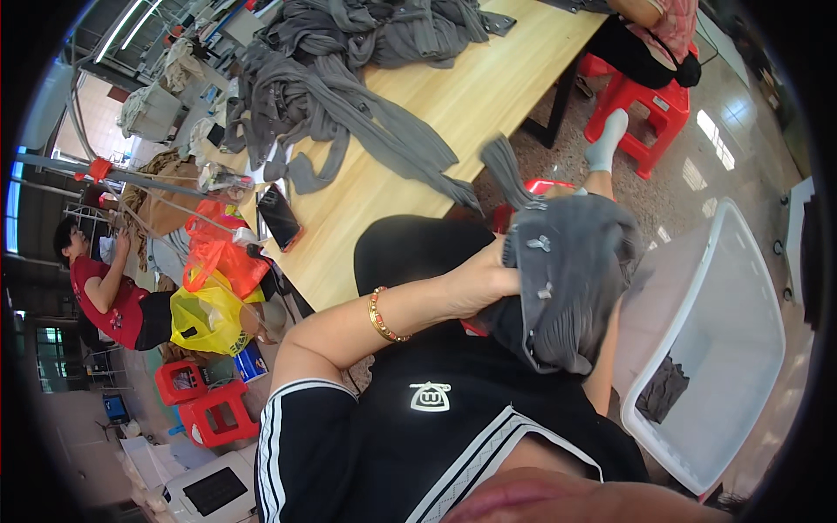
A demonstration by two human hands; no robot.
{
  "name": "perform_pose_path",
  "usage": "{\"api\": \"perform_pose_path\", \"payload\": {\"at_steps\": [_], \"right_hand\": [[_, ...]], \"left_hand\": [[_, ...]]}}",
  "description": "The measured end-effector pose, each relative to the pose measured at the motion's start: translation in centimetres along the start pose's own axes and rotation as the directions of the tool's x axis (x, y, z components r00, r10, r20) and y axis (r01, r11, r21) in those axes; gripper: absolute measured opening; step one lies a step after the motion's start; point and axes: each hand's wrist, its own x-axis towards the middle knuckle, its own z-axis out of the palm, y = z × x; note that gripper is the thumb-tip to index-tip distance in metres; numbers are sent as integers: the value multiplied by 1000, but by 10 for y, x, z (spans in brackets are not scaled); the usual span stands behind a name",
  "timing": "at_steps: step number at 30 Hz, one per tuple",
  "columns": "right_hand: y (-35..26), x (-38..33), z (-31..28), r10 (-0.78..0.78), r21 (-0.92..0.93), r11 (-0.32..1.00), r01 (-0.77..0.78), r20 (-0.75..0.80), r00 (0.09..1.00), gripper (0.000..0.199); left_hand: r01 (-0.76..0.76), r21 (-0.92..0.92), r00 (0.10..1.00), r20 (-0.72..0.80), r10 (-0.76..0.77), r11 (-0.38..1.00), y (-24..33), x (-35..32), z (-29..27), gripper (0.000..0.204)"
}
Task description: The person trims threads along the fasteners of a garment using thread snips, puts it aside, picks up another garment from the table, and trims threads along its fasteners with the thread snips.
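My left hand [481,281], with a gold and red bracelet on its wrist, is closed on the edge of a grey garment [567,279]. Small light-coloured fasteners run along that edge, and the cloth is partly blurred. The garment hangs bunched above my lap, with a narrow strip of it rising toward the table. My right forearm [603,362] comes up behind the cloth, which hides the fingers of that hand. A large heap of similar grey garments [323,78] lies on the wooden table [436,96], some long pieces trailing to its near edge.
A white plastic bin [741,349] with some grey cloth inside stands at my right. A phone [279,216] lies on the table's left side. Red and yellow bags [209,318] and red stools [218,414] are at left. People sit at far left [113,292] and far right [649,35].
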Motion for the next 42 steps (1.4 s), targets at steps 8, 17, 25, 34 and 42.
{"api": "perform_pose_path", "payload": {"at_steps": [8, 17, 25, 34, 42], "right_hand": [[-40, 67, 121, 237, -782, 510, 357, 527, 816, 9], [-32, 71, 87, 583, -654, 743, -141, 530, 616, 27], [-13, 95, 21, 237, -33, 971, -236, 5, 972, 27], [8, 88, 8, 252, -12, 967, -254, -85, 964, 27], [25, 83, 16, 174, -176, 965, -194, -127, 977, 31]], "left_hand": [[165, 103, 986, -50, -161, 981, -56, 13, -43, 60], [179, -99, 951, -237, -198, 979, -81, 14, -44, 54], [458, -340, 815, -209, -541, 822, -70, 17, -53, 45], [216, 203, 948, -277, -156, 955, 108, 150, -96, 45], [170, 822, 765, -458, 453, 543, 382, 254, -185, 58]]}}
